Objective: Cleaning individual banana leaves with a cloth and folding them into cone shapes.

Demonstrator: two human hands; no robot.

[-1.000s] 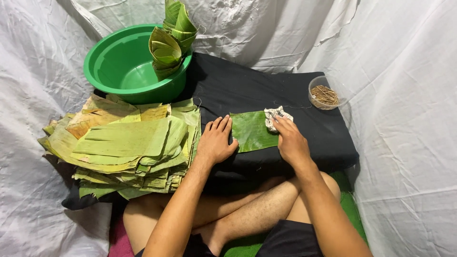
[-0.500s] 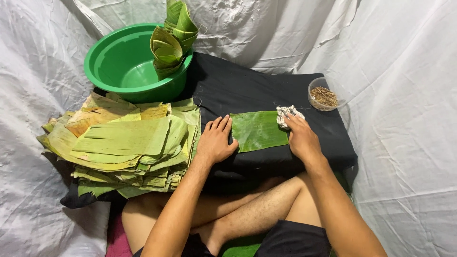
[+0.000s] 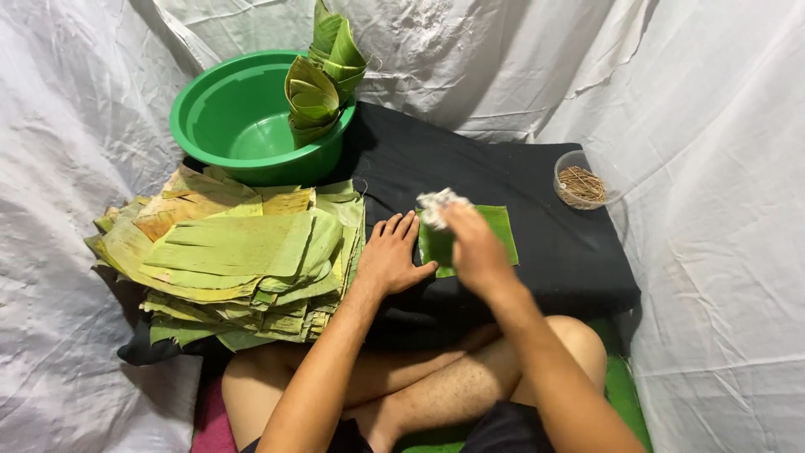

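A cut green banana leaf piece [image 3: 501, 228] lies flat on the black cloth-covered board [image 3: 470, 168] in front of me. My left hand [image 3: 392, 256] presses flat on the cloth at the leaf's left edge, fingers spread. My right hand [image 3: 474, 245], blurred by motion, is over the leaf and grips a crumpled white cloth [image 3: 438, 206] at the leaf's upper left corner.
A thick stack of banana leaves [image 3: 235, 252] lies to the left. Behind it stands a green plastic basin [image 3: 235, 117] with folded leaf cones [image 3: 323, 80] on its rim. A small clear bowl of thin sticks [image 3: 580, 180] sits at the right. White sheets surround everything.
My right hand has swept the white cloth from the leaf's right end across to its left end. My left hand has stayed pressed in place.
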